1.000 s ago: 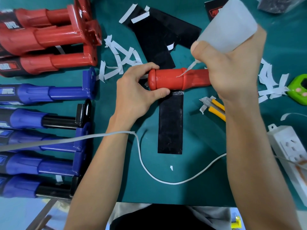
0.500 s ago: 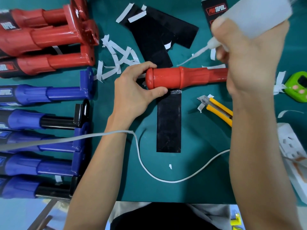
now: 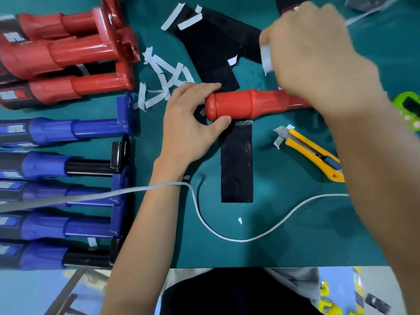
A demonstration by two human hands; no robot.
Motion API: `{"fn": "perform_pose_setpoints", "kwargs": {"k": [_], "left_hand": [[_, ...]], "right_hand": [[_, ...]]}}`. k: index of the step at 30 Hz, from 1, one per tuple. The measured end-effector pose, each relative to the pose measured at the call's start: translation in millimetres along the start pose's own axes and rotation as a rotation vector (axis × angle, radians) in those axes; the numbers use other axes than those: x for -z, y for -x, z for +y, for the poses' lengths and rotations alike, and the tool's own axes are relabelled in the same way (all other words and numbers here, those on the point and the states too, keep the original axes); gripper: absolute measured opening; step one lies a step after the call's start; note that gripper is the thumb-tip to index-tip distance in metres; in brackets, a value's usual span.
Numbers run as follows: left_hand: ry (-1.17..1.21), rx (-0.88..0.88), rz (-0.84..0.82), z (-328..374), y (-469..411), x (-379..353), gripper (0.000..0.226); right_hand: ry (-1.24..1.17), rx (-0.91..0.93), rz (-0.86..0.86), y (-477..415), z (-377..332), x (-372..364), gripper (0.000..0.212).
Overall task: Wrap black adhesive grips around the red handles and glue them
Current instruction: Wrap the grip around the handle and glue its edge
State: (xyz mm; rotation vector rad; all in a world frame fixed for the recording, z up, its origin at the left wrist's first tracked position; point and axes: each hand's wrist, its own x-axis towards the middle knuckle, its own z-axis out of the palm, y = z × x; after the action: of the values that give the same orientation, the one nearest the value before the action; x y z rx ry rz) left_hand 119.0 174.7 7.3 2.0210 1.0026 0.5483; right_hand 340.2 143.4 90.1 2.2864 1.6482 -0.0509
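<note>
Red handle (image 3: 250,104): mid-surface (image 3: 295,223), end pinched by left hand (image 3: 188,123). Black strip (image 3: 236,164) touches its near side; bare surface beyond. Right hand (image 3: 313,55): blurred, grip unclear. Yellow knife (image 3: 316,153) near.

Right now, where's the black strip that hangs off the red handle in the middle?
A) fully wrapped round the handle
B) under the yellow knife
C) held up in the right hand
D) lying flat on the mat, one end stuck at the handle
D: the black strip lies flat on the green mat, its top end meeting the red handle, which the left hand grips at its end; the yellow knife lies apart from it.
</note>
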Motion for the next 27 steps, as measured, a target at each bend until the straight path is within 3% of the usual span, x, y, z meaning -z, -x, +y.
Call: {"fn": "perform_pose_setpoints", "kwargs": {"k": [6, 11, 14, 17, 19, 22, 24, 27], "left_hand": [[-0.008, 0.020, -0.009, -1, -1, 2, 0.059], [0.106, 0.085, -0.051, -5, -1, 2, 0.059], [0.114, 0.086, -0.060, -7, -1, 1, 0.059], [0.111, 0.081, -0.057, -7, -1, 0, 0.057], [0.119, 0.090, -0.059, -7, -1, 0, 0.057], [0.150, 0.092, -0.080, -6, -2, 3, 0.058], [0.178, 0.089, -0.087, -6, -2, 4, 0.057], [0.203, 0.096, -0.085, -6, -2, 3, 0.056]], "right_hand": [[0.569, 0.025, -0.065, -4, -29, -2, 0.038], [0.635, 0.123, -0.064, 8, -41, 7, 0.046], [0.397, 0.187, 0.033, 23, -42, 18, 0.040], [-0.131, 0.257, 0.250, 61, -49, 23, 0.023], [-0.411, 0.100, 0.328, 99, -59, 17, 0.004], [-0.547, -0.220, 0.057, 134, -83, -19, 0.032], [-0.509, -0.304, -0.107, 139, -101, -44, 0.045], [-0.471, -0.309, -0.064, 141, -122, -61, 0.052]]}}
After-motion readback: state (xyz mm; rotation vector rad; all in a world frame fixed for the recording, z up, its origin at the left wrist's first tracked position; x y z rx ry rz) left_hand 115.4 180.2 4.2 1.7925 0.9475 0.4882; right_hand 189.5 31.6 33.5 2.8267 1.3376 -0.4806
